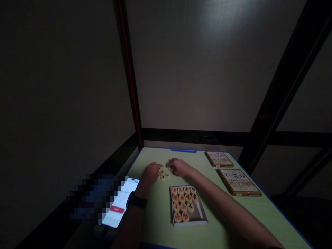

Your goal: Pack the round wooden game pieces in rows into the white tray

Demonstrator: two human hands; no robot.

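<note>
Several loose Chinese chess pieces (162, 176) lie in a small group on the green table (158, 214). My left hand (152, 173) rests at the group's left side, its fingers curled in against the pieces; what they hold, if anything, is hidden. From the right, my right hand (179, 167) reaches in with bent fingers, closed on a piece (169, 168) at their tips. Nearer to me stands an open box (193, 223) holding rows of pieces, red characters on the left and black ones on the right. Bare space shows in its lower right corner.
Two closed, illustrated boxes lie along the table's right side, a farther box (219, 159) and a nearer box (240, 182). A lit phone (120, 202) is beside my left forearm. Behind the table stands a pale wall (197, 86) with dark beams.
</note>
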